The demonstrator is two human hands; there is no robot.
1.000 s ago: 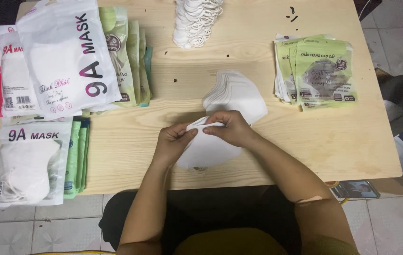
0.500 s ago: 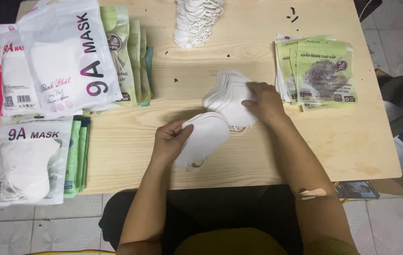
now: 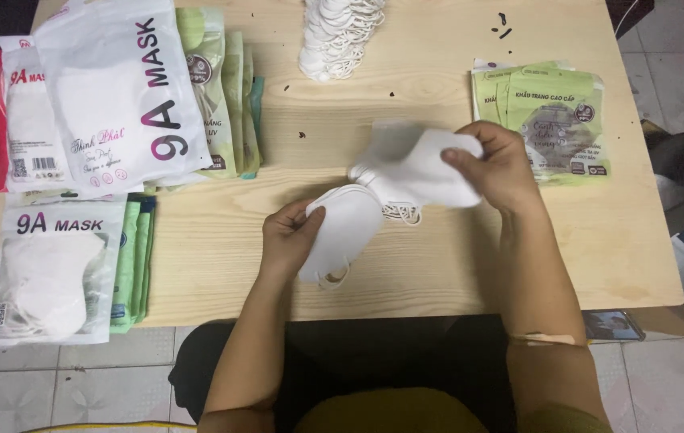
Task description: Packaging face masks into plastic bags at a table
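My left hand (image 3: 290, 235) grips a small stack of folded white masks (image 3: 342, 228) near the middle front of the wooden table (image 3: 438, 265), ear loops hanging below it. My right hand (image 3: 498, 167) lifts a single white mask (image 3: 422, 164) off a low pile of white masks (image 3: 394, 196) just right of the left hand. The lifted mask is blurred and tilted above the pile.
White mask bags (image 3: 113, 92) and green packets (image 3: 234, 88) lie at the left, another white bag (image 3: 49, 269) at front left. A heap of loose white masks (image 3: 338, 36) sits at the back. Green packets (image 3: 554, 120) lie at the right.
My hands, together on one mask a second ago, have parted. The right hand reached to the pile and now lifts a mask from it; the left keeps its stack.
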